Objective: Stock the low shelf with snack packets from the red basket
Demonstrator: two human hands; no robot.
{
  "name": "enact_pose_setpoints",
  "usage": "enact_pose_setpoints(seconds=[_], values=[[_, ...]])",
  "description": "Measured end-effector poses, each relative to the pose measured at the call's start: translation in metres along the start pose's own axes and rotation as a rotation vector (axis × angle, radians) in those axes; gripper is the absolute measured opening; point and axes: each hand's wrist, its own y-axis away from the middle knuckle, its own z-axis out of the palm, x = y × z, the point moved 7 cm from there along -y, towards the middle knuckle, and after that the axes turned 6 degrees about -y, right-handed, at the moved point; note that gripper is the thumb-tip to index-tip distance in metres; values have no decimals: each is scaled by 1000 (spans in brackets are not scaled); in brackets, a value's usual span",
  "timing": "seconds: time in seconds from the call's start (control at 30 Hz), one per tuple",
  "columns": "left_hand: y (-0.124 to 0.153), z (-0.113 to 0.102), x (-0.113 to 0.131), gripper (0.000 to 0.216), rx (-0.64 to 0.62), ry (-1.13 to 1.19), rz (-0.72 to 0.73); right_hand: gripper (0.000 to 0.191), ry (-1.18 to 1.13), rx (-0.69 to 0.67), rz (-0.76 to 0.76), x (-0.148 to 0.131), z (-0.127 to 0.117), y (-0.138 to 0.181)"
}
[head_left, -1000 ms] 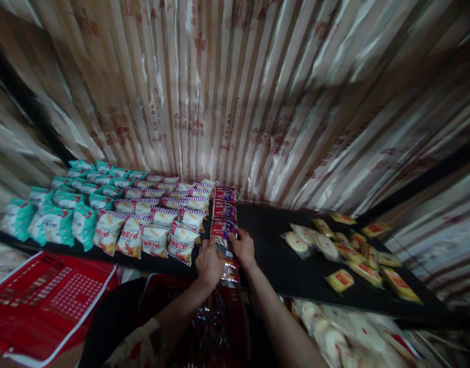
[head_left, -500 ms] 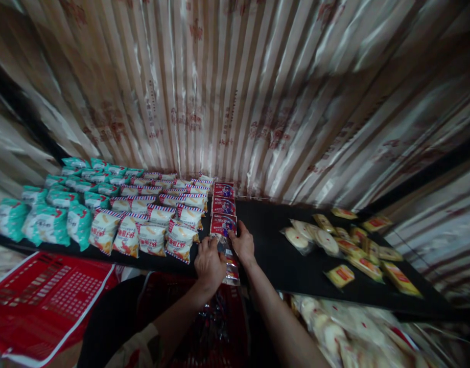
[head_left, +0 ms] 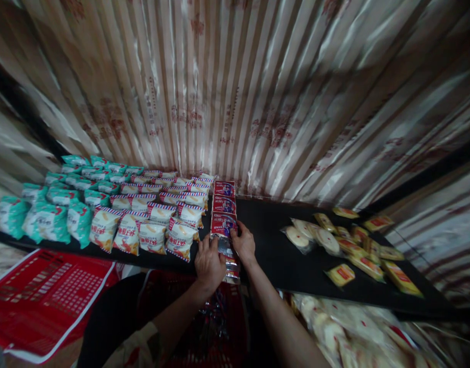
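Observation:
A column of red snack packets [head_left: 223, 205] with blue pictures lies on the black shelf top. My left hand [head_left: 210, 263] is closed at the left side of the nearer packets, its fingertips at the lower edge of the third red packet [head_left: 223, 225]. My right hand [head_left: 243, 246] grips that packet's right edge, with the thumb on top and the other fingers hidden along the side. Between and below the hands, silvery packets [head_left: 232, 276] continue toward the front edge. To the left stand rows of white snack bags [head_left: 181, 239] with striped tops.
Teal bags [head_left: 51, 223] fill the far left. On the right lie wrapped round pale crackers [head_left: 296, 238] and several yellow packs [head_left: 340, 276]. A red basket [head_left: 43, 301] sits at lower left, with another below my arms. Striped plastic sheeting [head_left: 235, 92] hangs behind.
Both hands stay at the packets with hardly any movement. A silvery area between the hands shows a little more plainly now. The view has shifted very slightly.

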Motion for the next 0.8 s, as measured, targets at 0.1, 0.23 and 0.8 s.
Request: enact_pose_setpoints(seconds=[0.1, 0.23, 0.8], values=[[0, -1, 1, 48, -11, -6, -2, 48, 18, -11, 12, 2, 2, -1], [0, -2, 2, 45, -13, -8, -8, 49, 27, -29, 16, 3, 3, -1], [88, -2, -47, 37, 98, 361, 178, 32, -440, 110, -364, -18, -13, 155]])
